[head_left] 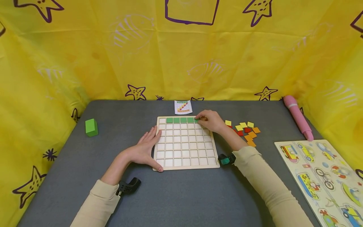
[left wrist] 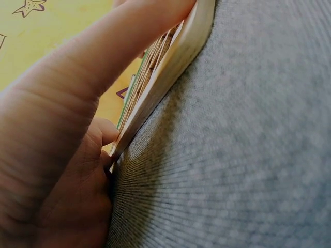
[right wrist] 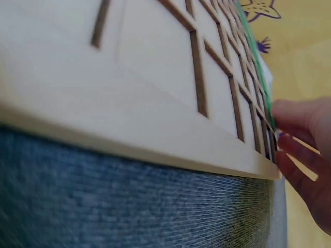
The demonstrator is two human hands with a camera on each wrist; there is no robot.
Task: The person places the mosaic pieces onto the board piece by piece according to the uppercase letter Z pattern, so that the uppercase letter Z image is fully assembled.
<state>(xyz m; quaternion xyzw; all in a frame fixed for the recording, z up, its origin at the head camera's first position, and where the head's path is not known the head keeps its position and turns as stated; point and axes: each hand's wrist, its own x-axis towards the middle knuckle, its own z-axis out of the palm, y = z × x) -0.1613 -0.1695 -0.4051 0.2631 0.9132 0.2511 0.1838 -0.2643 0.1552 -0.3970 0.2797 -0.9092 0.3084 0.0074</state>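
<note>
A wooden grid board (head_left: 186,168) lies on the grey table, with a row of green square tiles (head_left: 183,120) in its far row; the far left cell is bare. My left hand (head_left: 144,146) rests spread along the board's left edge, its thumb on the near corner and its fingertips over the frame. In the left wrist view the thumb (left wrist: 98,62) lies on the board's rim. At the far right corner my right hand (head_left: 211,120) pinches a green tile (head_left: 196,120) at the right end of the row. Its fingertips partly cover that tile.
A small pattern card (head_left: 183,107) sits behind the board. Yellow, red and orange tiles (head_left: 248,137) lie scattered right of it. Farther right are a pink microphone-shaped toy (head_left: 297,116) and a picture puzzle board (head_left: 320,176). A green block (head_left: 91,127) stands at left.
</note>
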